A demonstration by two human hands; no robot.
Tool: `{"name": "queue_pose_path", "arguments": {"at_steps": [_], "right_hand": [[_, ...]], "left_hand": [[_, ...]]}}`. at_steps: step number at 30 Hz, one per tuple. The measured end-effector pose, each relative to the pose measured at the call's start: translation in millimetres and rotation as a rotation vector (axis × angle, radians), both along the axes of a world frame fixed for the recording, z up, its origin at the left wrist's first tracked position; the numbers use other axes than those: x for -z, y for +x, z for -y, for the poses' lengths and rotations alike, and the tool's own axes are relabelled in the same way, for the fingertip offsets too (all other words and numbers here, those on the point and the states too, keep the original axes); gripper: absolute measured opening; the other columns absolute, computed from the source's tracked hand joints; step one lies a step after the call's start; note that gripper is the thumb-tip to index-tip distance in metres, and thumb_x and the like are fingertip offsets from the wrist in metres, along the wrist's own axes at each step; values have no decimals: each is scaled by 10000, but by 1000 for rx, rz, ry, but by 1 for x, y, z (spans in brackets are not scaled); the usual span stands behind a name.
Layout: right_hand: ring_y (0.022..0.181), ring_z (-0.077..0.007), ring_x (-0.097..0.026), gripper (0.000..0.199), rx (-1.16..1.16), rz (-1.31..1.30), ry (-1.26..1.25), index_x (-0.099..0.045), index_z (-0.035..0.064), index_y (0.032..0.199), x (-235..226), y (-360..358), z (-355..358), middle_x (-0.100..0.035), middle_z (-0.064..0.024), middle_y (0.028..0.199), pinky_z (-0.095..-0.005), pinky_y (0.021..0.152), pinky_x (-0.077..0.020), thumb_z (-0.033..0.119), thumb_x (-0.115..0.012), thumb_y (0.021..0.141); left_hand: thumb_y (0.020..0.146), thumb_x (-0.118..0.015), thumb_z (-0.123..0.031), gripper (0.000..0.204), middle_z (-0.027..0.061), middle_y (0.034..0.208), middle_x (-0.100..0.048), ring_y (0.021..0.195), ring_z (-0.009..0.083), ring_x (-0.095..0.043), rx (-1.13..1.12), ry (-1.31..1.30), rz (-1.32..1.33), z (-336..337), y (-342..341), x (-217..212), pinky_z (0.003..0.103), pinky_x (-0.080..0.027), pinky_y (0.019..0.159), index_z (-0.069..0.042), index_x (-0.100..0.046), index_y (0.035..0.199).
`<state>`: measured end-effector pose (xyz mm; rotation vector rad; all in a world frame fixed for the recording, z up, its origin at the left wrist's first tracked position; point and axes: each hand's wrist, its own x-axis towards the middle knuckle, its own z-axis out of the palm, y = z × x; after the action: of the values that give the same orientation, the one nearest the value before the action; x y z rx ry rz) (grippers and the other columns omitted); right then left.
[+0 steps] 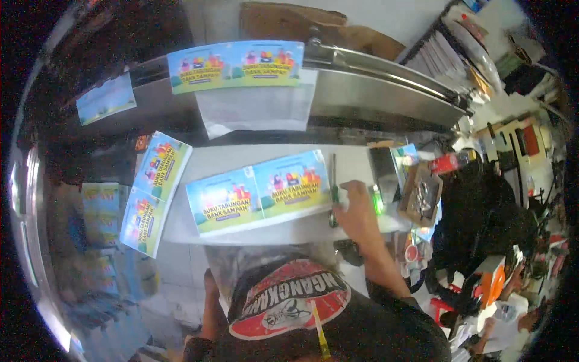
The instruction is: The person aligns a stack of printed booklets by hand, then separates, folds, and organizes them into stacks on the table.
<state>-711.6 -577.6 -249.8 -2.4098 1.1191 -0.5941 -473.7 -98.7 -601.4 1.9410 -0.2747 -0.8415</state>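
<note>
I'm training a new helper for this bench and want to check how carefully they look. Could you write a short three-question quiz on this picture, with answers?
1. True or false: the right hand is to the right of the centre sheet.
2. How many printed panels does the centre sheet show?
A) one
B) two
C) four
3. Fill in the missing word: the brown box is to the ____ of the right hand.

Key
1. True; the hand is by the sheet's right-hand edge.
2. B; the two panels sit side by side.
3. right
</note>
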Motion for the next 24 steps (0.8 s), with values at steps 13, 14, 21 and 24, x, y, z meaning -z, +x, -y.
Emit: {"name": "queue_pose_path", "arguments": {"at_steps": [13, 14, 21, 24], "right_hand": [[1124, -430, -519, 526, 211, -413, -32, -499, 35, 1295, 16, -47, 10, -478, -281, 1280, -467, 920, -470, 188, -615, 805], [1124, -430, -519, 526, 202, -409, -35, -499, 35, 1295, 17, -43, 12, -478, -281, 1280, -467, 920, -470, 188, -615, 805], [1189, -423, -514, 730, 16, 298, 511, -260, -23, 1431, 31, 37, 6, -444, -304, 1357, -443, 1008, -407, 243, -616, 852], [1221, -428, -493, 773, 27, 183, 392, -184, -33, 1445, 33, 32, 1, -454, -320, 1341, -419, 1022, -398, 241, -607, 858]], "left_hand": [[891, -594, -152, 320, 179, 1067, -585, 995, 303, -570, -72, -115, 942, 172, -19, -315, 381, -444, 882, 51, -566, 1137], [894, -599, -174, 349, 180, 1079, -581, 997, 296, -570, -9, -127, 1030, 195, -12, -327, 381, -444, 884, 57, -559, 1153], [878, -625, -339, 497, 216, 1088, -633, 998, 289, -609, -8, -210, 316, 267, 39, -333, 380, -457, 879, 57, -565, 1172], [863, -625, -368, 514, 219, 1047, -656, 968, 284, -627, 69, -136, 422, 282, 44, -336, 368, -463, 857, 54, -576, 1153]]}}
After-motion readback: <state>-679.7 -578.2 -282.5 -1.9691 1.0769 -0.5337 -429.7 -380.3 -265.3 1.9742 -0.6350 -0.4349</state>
